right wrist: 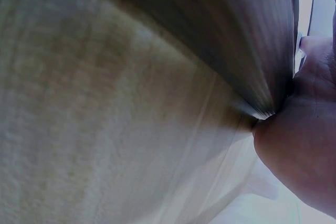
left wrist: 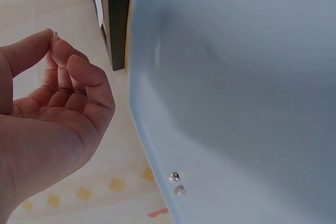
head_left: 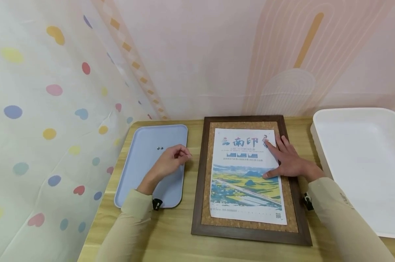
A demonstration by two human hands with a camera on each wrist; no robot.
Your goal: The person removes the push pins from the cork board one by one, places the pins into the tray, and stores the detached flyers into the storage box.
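The right hand lies flat with straight fingers on the poster, pressing it against the cork board so the sheet stays put inside the dark frame. The left hand hovers over the blue tray, fingertips pinching a small pin, ready to hand beside the board. Two more pins rest on the tray, kept together. A white bin sits at the right of the table.
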